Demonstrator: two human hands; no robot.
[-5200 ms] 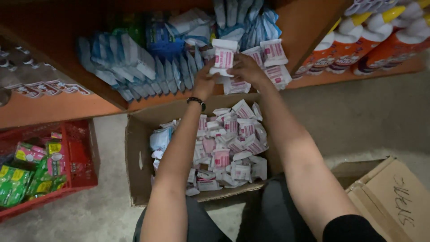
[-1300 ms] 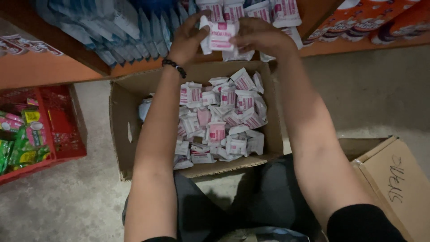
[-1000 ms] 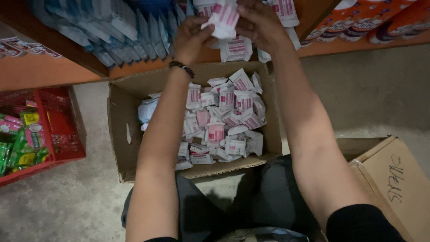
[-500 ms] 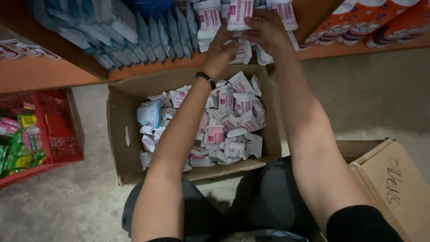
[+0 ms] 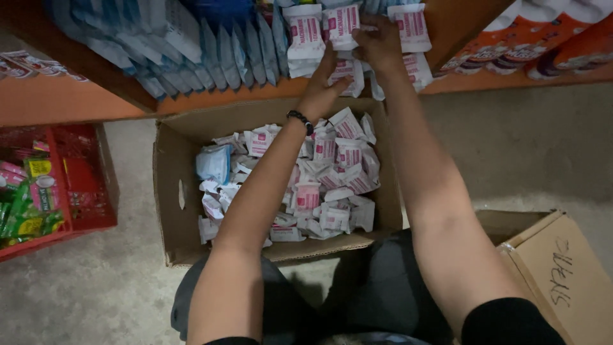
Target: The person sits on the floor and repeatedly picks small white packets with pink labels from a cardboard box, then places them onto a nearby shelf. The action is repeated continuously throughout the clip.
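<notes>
Bare forearms, black short sleeves, dark beaded bracelet [image 5: 300, 120] on left wrist, grey trousers.

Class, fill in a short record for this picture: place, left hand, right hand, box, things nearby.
Place: low orange shelf above a grey floor
Left hand: flat against a white-and-pink packet on the shelf
Right hand: on the upright packets
Box: open cardboard box, full of loose packets
Nearby: red crate, blue pouches

Both hands [image 5: 357, 61] at shelved packets [image 5: 341, 25]
</notes>
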